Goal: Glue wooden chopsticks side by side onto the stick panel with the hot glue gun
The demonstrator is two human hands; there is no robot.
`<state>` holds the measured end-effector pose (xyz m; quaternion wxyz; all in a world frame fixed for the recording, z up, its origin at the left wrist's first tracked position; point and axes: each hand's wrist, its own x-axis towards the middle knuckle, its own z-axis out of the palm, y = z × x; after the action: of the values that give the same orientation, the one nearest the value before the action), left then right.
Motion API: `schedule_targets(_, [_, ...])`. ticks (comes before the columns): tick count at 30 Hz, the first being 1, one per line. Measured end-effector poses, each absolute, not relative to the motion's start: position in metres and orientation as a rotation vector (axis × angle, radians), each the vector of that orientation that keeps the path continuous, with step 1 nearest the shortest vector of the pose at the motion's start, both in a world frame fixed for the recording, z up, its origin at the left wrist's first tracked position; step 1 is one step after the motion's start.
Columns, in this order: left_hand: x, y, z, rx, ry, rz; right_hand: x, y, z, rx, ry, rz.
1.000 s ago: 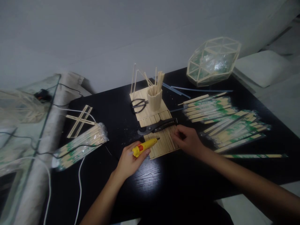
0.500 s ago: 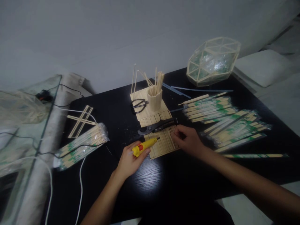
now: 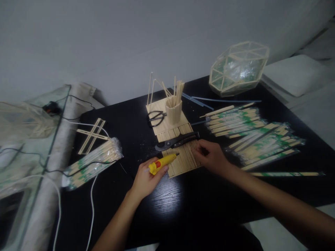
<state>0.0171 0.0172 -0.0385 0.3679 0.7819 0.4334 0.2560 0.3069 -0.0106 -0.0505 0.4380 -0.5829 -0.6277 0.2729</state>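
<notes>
My left hand [image 3: 147, 178] is wrapped round a yellow hot glue gun [image 3: 164, 161] with a red part on its side. The gun's dark nozzle points right, over a slatted panel of wooden sticks [image 3: 183, 164]. At the panel's right edge is my right hand [image 3: 209, 155], fingers curled and pinched together; whatever is between the fingertips is too small to make out. Black-handled pruning shears [image 3: 176, 141] lie across the panel just beyond both hands. Behind them a wooden board [image 3: 162, 127] carries a stick-built cup [image 3: 173, 111] full of sticks and black-handled scissors [image 3: 156, 118].
Plastic-wrapped bundles of sticks [image 3: 267, 143] lie on the right of the black table [image 3: 209, 205], another wrapped bundle [image 3: 91, 165] on the left. A stick cross [image 3: 91, 136] is behind that one. A faceted stick frame [image 3: 238, 69] stands at the back right. Cables [image 3: 92, 202] trail on the left.
The view has shifted very slightly, moving everything a little to the right. Both hands keep their places and grips, with no other visible difference.
</notes>
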Motion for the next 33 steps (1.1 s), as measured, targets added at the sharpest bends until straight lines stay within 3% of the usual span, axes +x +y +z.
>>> schedule_targets(33, [0.0138, 0.0190, -0.0447, 2.000, 1.112, 0.670, 0.3081, -0.0106, -0.0527, -1.423, -1.575, 0.660])
